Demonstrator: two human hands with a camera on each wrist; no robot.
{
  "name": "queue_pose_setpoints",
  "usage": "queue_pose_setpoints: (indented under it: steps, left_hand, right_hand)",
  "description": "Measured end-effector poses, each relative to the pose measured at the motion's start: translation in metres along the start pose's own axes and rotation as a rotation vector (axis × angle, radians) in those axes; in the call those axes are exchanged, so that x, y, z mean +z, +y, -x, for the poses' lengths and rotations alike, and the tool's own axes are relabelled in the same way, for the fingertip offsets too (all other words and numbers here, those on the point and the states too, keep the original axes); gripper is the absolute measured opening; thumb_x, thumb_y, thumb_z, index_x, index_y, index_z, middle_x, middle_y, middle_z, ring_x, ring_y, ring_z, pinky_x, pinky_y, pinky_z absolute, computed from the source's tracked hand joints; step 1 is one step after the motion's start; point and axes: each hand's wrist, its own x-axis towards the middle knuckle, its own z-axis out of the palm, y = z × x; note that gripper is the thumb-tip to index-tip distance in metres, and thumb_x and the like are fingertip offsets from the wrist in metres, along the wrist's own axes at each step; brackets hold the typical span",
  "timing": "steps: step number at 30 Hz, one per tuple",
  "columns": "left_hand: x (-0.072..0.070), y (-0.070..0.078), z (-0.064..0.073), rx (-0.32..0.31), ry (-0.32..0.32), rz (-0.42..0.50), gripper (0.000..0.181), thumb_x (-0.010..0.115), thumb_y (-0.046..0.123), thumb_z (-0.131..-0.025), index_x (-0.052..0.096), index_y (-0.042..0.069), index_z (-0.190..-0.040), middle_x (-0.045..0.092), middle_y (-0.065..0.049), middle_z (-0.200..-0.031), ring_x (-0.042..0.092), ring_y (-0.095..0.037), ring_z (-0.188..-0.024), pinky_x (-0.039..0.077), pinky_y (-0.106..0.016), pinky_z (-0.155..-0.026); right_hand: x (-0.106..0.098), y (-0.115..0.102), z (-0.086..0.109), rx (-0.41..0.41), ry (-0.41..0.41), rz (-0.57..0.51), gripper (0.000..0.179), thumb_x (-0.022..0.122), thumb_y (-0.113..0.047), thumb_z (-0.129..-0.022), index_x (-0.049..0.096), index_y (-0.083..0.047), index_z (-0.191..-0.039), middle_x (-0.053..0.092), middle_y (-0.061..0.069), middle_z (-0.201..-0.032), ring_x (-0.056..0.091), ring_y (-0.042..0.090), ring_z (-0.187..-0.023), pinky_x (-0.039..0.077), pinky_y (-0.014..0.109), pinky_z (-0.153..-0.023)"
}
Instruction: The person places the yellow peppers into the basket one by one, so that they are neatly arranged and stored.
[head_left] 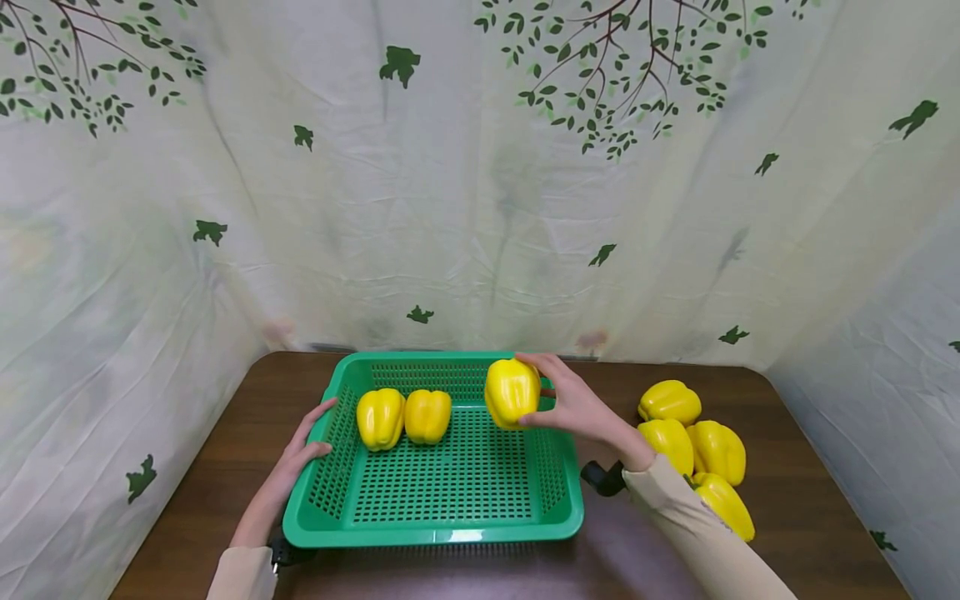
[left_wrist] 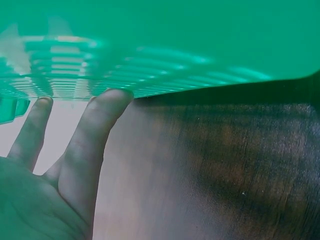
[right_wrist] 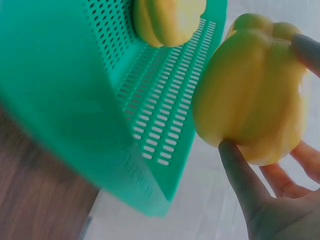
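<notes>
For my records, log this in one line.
left hand: touches green basket; right hand: holds yellow pepper; in basket: two peppers; on table: four peppers

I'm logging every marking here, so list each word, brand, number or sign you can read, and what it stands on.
No readable text on the green basket, the yellow peppers or the leaf-patterned cloth.
Right sleeve: a faint mark, too small to read, if it is lettering at all.

Left hand (head_left: 291, 460) with fingers straight, thumb apart; right hand (head_left: 572, 407) in a thumb-and-finger pinch, forearm (head_left: 693, 523) aslant.
</notes>
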Motion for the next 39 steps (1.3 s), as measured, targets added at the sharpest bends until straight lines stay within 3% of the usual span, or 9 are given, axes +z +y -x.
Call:
queue_pose_setpoints:
  steps: [5,14,20,30,33,39]
  left_hand:
    - [0.001,0.0,0.0,-0.005,0.005,-0.003,0.06,0.036,0.008,-0.097,0.016,0.022,-0.151,0.01,-0.023,-0.15,0.04,-0.041,-0.116,0.049,-0.035,-0.081]
    - [0.0,0.001,0.0,-0.028,0.006,0.005,0.06,0.036,0.009,-0.097,0.015,0.022,-0.152,0.009,-0.023,-0.151,0.037,-0.046,-0.118,0.048,-0.041,-0.083]
    - [0.0,0.001,0.0,-0.031,0.011,0.0,0.06,0.036,0.009,-0.097,0.015,0.022,-0.151,0.009,-0.023,-0.151,0.035,-0.047,-0.119,0.047,-0.039,-0.083]
    - [0.0,0.001,-0.002,-0.009,0.006,0.003,0.061,0.035,0.007,-0.096,0.016,0.022,-0.152,0.009,-0.023,-0.15,0.035,-0.046,-0.12,0.048,-0.036,-0.082]
    - [0.0,0.0,-0.002,0.017,0.004,-0.002,0.061,0.036,0.005,-0.096,0.018,0.022,-0.151,0.01,-0.024,-0.15,0.038,-0.041,-0.118,0.049,-0.034,-0.081]
    - [-0.002,-0.002,-0.003,0.042,0.004,0.001,0.061,0.037,0.003,-0.095,0.02,0.021,-0.151,0.011,-0.024,-0.149,0.049,-0.013,-0.109,0.05,-0.031,-0.08]
  right_hand:
    - [0.006,-0.003,-0.005,0.015,-0.008,0.007,0.081,0.079,-0.017,-0.075,0.038,-0.007,-0.144,0.04,0.014,-0.137,0.045,0.028,-0.115,0.049,0.043,-0.087]
    - [0.022,-0.006,-0.016,0.049,-0.03,-0.072,0.08,0.079,-0.013,-0.077,0.037,-0.006,-0.145,0.036,0.014,-0.14,0.043,0.028,-0.116,0.048,0.046,-0.088]
    - [0.033,-0.008,-0.024,0.071,-0.033,-0.07,0.081,0.079,-0.013,-0.076,0.037,-0.006,-0.145,0.036,0.014,-0.14,0.046,0.027,-0.113,0.049,0.042,-0.087]
    - [0.046,-0.008,-0.033,0.099,-0.018,-0.089,0.081,0.079,-0.01,-0.076,0.036,-0.003,-0.145,0.035,0.016,-0.142,0.047,0.029,-0.114,0.048,0.046,-0.089]
    - [0.049,-0.005,-0.034,0.108,-0.018,-0.085,0.081,0.079,-0.011,-0.076,0.036,-0.004,-0.145,0.035,0.016,-0.142,0.047,0.029,-0.114,0.049,0.045,-0.088]
    - [0.057,0.0,-0.036,0.118,-0.009,-0.072,0.08,0.078,-0.011,-0.076,0.037,-0.005,-0.144,0.036,0.016,-0.141,0.047,0.029,-0.112,0.05,0.044,-0.085]
